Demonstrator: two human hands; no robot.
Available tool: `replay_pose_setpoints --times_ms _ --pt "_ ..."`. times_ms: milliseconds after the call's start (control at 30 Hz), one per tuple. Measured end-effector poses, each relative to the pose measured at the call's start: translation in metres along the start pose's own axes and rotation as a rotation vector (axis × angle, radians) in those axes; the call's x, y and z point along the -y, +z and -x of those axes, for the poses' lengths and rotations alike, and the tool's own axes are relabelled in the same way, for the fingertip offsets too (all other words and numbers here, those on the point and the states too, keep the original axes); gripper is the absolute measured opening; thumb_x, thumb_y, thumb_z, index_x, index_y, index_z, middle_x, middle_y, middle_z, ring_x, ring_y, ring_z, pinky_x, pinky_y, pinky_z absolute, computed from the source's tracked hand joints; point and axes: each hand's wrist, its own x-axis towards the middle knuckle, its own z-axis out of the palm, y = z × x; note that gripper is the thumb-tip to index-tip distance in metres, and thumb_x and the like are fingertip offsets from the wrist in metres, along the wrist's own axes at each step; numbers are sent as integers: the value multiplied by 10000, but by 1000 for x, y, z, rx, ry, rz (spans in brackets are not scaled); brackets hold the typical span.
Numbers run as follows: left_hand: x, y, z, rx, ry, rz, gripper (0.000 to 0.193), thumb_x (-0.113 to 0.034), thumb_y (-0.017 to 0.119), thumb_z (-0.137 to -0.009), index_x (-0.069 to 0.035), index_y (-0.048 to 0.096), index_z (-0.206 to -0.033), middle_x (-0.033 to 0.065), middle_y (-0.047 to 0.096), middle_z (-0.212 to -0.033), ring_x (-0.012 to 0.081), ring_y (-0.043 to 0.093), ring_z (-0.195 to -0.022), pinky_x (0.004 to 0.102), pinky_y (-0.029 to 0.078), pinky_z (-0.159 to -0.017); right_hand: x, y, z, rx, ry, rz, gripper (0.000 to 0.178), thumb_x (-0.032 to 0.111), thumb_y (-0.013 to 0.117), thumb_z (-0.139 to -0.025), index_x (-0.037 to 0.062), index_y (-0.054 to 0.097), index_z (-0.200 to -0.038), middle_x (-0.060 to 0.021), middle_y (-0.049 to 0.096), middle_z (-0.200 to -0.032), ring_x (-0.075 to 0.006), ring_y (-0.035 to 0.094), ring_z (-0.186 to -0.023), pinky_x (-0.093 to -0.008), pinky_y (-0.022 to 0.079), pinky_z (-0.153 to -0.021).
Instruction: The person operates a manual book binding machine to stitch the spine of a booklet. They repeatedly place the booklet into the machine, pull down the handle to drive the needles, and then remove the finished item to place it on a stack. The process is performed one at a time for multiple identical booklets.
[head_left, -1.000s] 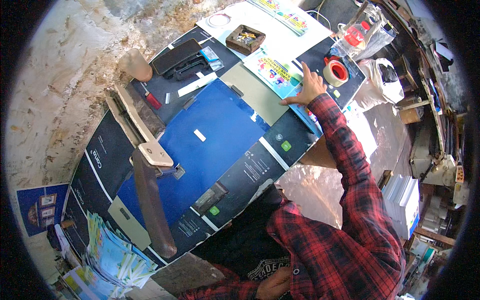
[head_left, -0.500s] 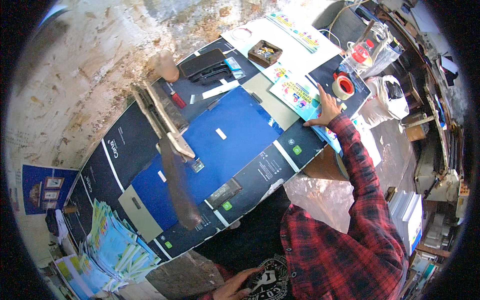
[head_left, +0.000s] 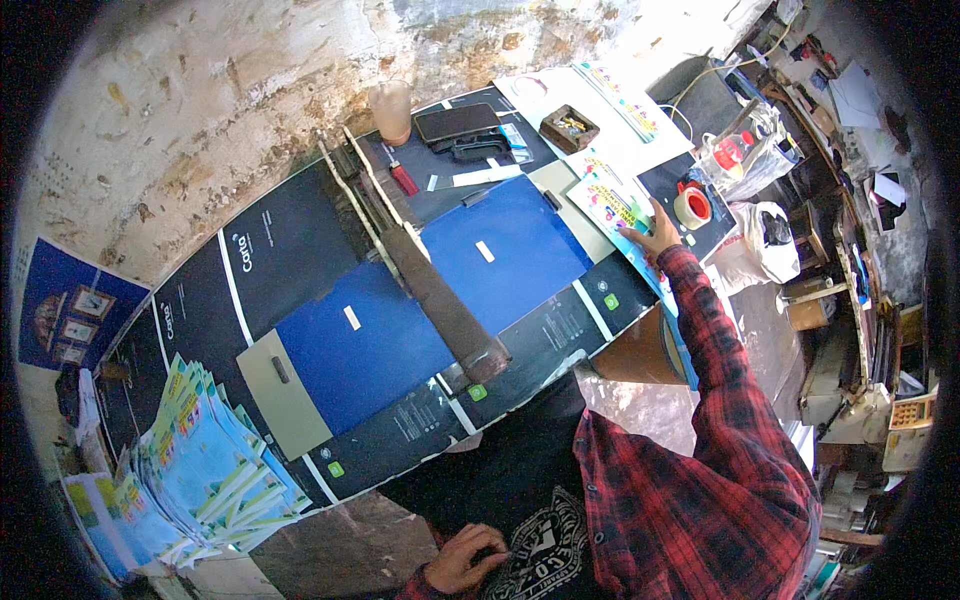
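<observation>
My right hand (head_left: 655, 238), fingers spread, rests on a stack of colourful printed booklets (head_left: 607, 203) at the right of the worktable. Low in front of my black shirt is my left hand (head_left: 468, 558), its fingers loosely bent, thumb apart, nothing visible in it. Across the middle of a blue board (head_left: 510, 262) lies a long brown bar (head_left: 440, 290), joined at its far end to a worn frame (head_left: 360, 195). Whether the bar presses on the board I cannot tell. Small pale strips sit on the blue surface, one on each side of the bar.
Fanned printed sheets (head_left: 215, 450) stand at the near left. Farther back are a red-handled screwdriver (head_left: 403, 178), a phone (head_left: 457, 122), a cup (head_left: 391, 112) and a small box of bits (head_left: 569, 129). Tape rolls (head_left: 692, 207) and a plastic bag (head_left: 765, 240) are at the right.
The bar, blurred and swung toward the near left before, now lies sharp across the blue board. My left hand's fingers have curled more. My right hand stays at the booklets. The view has shifted.
</observation>
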Motion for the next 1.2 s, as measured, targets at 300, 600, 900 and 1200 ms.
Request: replay_pose_setpoints --times_ms 300,600,900,1200 --pt "45 49 -9 57 201 -10 380 -193 667 -906 5 599 -1223 247 491 -1383 406 416 -1343 481 341 -1106 11 10 5 -189 364 195 769 698 637 -787 40 584 -1181 -263 671 -1079 -417 644 -1030 -456 488 -901" --pt "-27 -43 -25 -704 120 -340 213 -142 794 -760 -46 647 -881 106 659 -849 314 618 -769 407 477 -751 39 -32 51 -299 -42 -99 436 446 660 -888 12 653 -846 -176 659 -721 -295 648 -662 -409 482 -640" --pt "-71 -43 -154 -671 482 -365 890 -342 874 -707 -24 429 -1408 233 490 -1392 372 506 -1273 436 439 -1033 141 -86 174 557 -488 -384 285 271 679 -910 9 628 -811 -94 623 -645 -155 605 -582 -319 464 -565" --pt "12 -56 -184 -828 -88 527 359 -224 657 -949 -9 600 -1230 100 664 -1154 216 656 -1040 340 520 -875 225 51 78 532 -874 11 380 453 685 -850 82 712 -931 -140 721 -828 -331 697 -808 -470 498 -811"
